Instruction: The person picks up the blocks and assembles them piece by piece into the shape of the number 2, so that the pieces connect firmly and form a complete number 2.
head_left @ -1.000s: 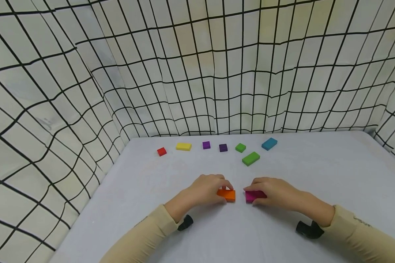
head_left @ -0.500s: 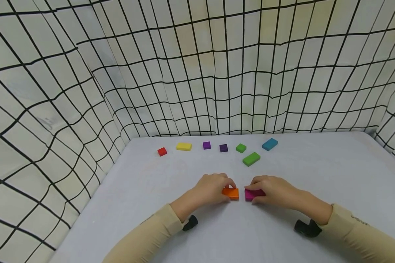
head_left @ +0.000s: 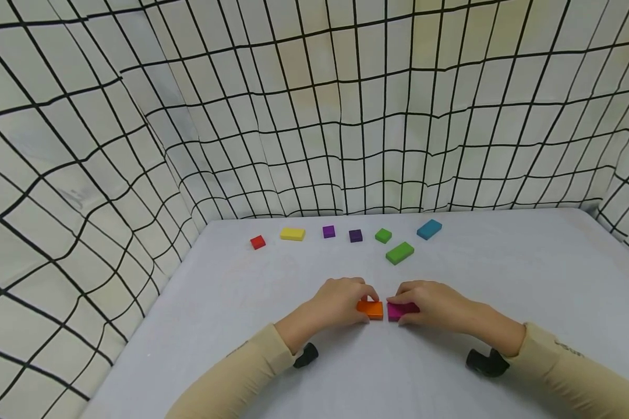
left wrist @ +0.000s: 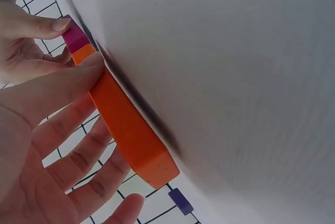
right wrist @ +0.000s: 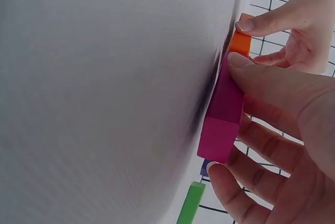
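Observation:
My left hand (head_left: pixel 340 301) pinches an orange block (head_left: pixel 372 310) between thumb and fingers, low over the white table. Opposite it, my right hand (head_left: pixel 434 304) pinches a magenta block (head_left: pixel 398 312) the same way. In the head view a narrow gap separates the facing ends of the two blocks. The left wrist view shows the long side of the orange block (left wrist: pixel 128 124), with the magenta block (left wrist: pixel 76 34) beyond its far end. From the right wrist, the magenta block (right wrist: pixel 222 114) appears close, its rear part under my thumb; the orange block (right wrist: pixel 241 41) lies past it.
Along the table's back lie a red block (head_left: pixel 258 242), a yellow block (head_left: pixel 292 234), a purple block (head_left: pixel 328 231), a dark purple block (head_left: pixel 355 235), a small green block (head_left: pixel 383 235), a longer green block (head_left: pixel 400 253) and a blue block (head_left: pixel 429 229). Black netting (head_left: pixel 346 116) hangs behind.
My left hand has moved right with the orange block. The right hand has shifted slightly left with the magenta block, so the gap between them has narrowed. The blocks behind stay put.

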`<control>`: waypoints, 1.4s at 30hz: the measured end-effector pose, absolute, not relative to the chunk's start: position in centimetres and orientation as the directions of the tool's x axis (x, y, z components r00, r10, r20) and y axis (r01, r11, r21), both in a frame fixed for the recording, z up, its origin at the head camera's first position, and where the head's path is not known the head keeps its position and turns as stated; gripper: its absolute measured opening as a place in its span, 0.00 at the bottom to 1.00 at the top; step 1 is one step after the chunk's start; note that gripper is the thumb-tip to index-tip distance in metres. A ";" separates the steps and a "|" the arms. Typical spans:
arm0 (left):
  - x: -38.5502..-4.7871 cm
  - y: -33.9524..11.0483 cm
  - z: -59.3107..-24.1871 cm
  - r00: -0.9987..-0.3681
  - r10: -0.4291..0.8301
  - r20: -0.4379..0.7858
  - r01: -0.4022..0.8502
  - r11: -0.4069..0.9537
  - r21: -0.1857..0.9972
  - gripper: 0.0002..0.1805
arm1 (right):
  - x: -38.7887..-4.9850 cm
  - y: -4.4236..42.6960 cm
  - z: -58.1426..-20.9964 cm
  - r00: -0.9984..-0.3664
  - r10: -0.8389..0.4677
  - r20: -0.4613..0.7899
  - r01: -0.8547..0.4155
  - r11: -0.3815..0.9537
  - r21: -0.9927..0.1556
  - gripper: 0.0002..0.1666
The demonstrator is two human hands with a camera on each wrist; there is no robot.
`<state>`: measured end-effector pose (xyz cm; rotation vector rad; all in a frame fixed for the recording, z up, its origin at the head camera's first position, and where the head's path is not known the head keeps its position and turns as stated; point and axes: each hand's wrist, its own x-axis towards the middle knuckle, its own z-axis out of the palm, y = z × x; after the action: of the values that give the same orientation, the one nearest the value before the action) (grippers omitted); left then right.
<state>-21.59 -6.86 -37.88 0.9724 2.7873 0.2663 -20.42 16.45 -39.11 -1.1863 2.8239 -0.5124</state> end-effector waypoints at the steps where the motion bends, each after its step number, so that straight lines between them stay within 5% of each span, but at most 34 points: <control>1: -21.6 -6.8 -37.9 -0.769 0.630 -0.107 0.598 0.769 0.225 0.19 | -20.4 16.5 -39.1 -0.707 -0.701 0.094 -0.689 0.653 -0.314 0.25; 28: -21.7 -6.2 -37.8 -0.765 0.633 -0.118 0.610 0.771 0.184 0.20 | -20.6 15.8 -39.0 -0.699 -0.712 0.067 -0.691 0.649 -0.317 0.25; 42: -22.2 -8.3 -37.4 -0.789 0.592 -0.165 0.548 0.800 0.245 0.21 | -20.4 17.6 -38.7 -0.773 -0.634 0.000 -0.598 0.729 -0.333 0.27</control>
<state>-22.24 -8.27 -37.43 0.8858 2.7549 0.2709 -20.36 17.60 -38.71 -1.0059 2.8149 -0.4817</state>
